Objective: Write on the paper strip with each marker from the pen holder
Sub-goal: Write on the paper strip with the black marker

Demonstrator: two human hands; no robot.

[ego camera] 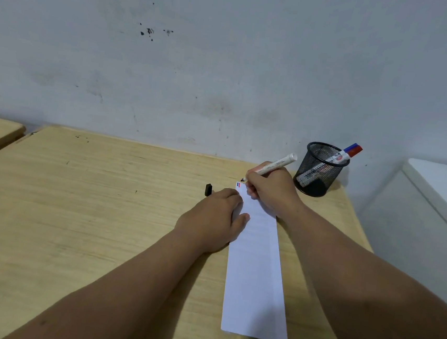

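wood: a pale wooden table [82, 210] carries everything, its far edge against a scuffed grey-white wall [200, 57].
paper strip: the white paper strip [255, 276] lies flat on the table, running lengthwise away from the person, near end toward the camera, far end under the hands.
marks: a short blue mark and a red mark [238, 184] sit at the strip's far left corner.
right hand: the right hand [272, 190] is closed around a white marker [274, 165] in a writing grip, its heel resting on the far end of the strip.
marker: uncapped, its dark tip is down at the strip's far edge just beside the coloured marks; whether it touches the paper cannot be told. its rear end tilts up and right toward the holder.
left hand: the left hand [212, 217] rests palm down, fingers loosely curled, holding nothing; its thumb and finger ends press on the strip's left edge.
cap: a black cap [208, 189] lies on the table just beyond the left hand's knuckles.
pen holder: a black mesh pen holder [318, 169] stands at the table's far right, near the right hand, with two markers leaning inside, one capped blue [351, 147], one capped red [355, 152].
right side: a white cabinet [438, 190] stands beside the table.
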